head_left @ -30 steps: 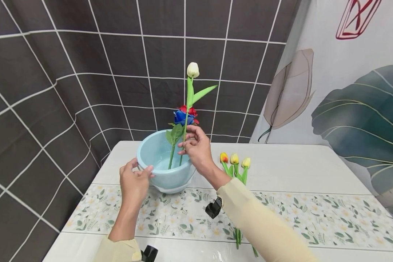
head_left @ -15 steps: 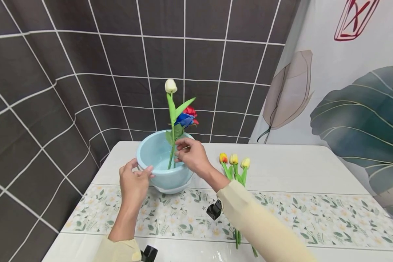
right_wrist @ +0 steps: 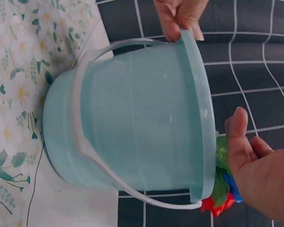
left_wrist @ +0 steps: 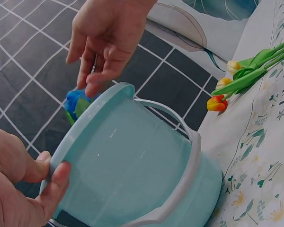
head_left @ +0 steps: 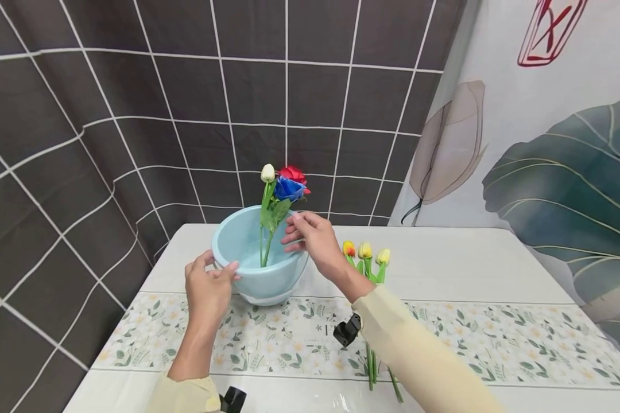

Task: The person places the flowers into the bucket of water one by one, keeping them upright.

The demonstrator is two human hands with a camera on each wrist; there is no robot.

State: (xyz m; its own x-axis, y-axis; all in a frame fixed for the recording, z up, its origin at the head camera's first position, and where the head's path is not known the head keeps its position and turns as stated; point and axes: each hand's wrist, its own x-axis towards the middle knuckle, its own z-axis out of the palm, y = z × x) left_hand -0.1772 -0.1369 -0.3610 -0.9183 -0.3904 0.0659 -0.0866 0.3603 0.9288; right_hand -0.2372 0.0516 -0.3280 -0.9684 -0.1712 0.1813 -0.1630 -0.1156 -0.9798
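— How far along, by the look of it?

— About halfway, at a guess. Already in the bucket (head_left: 268, 281): white tulip (head_left: 267, 173), blue rose (head_left: 290, 188), red rose (head_left: 293, 174) partly behind the blue. Heads above the rim, stems down inside, lower ends hidden by the near wall.

— And the white tulip, properly in?

— Seems so. Standing nearly upright at the left of the roses, apparently free of both hands.

— What about outside the bucket?

— Three more, lying loosely side by side on the table (head_left: 460, 261), to the right in the head view: orange tulip (head_left: 348, 248), yellow tulip (head_left: 365, 250), pale tulip (head_left: 384, 256). Stems partly covered by the right sleeve (head_left: 413, 344). Probably the part left to do, if meant for the same place.

— Hands?

— Left hand (head_left: 209, 287): pinching the rim between thumb and fingers, likely to steady it. Right hand (head_left: 312, 241): fingers loosely spread, gripping nothing visible, just beside the roses at the far right of the rim.

— Touching the rose leaves (head_left: 281, 211)?

— Very near. Impossible to be sure of contact from these views.
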